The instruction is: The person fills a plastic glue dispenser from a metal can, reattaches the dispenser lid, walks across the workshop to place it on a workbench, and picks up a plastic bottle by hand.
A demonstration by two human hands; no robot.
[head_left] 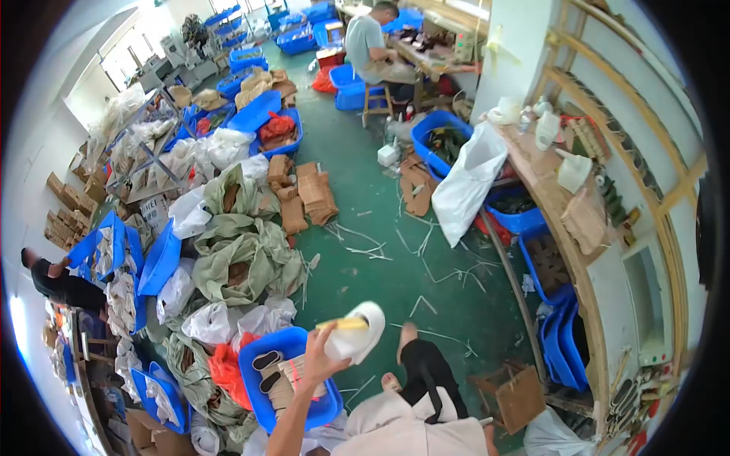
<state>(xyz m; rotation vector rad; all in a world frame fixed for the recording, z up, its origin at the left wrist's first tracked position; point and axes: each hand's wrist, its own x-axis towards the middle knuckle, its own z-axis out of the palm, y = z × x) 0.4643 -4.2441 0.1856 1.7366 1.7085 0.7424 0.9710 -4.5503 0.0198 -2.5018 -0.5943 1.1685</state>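
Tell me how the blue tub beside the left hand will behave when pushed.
The blue tub should stay stiff: its rim and walls hold their shape. It may feel fairly heavy, with dark ovals and tan bundles inside. The ovals might shift, as nothing visibly ties them.

The left hand [319, 360] grips a white rounded object [357, 346] with a yellow strip [341, 324], near a blue bin [327, 413] holding dark oval pieces [267, 360] and tan bundles. Left of it lie a red-orange bag [226, 374] and grey-green sacks [236, 262]. 2 other people show: 1 person [366, 45] sits at the far bench, 1 person [65, 285] is at left by blue bins. Right, a white sack [473, 178] stands beside a blue tub [420, 154].
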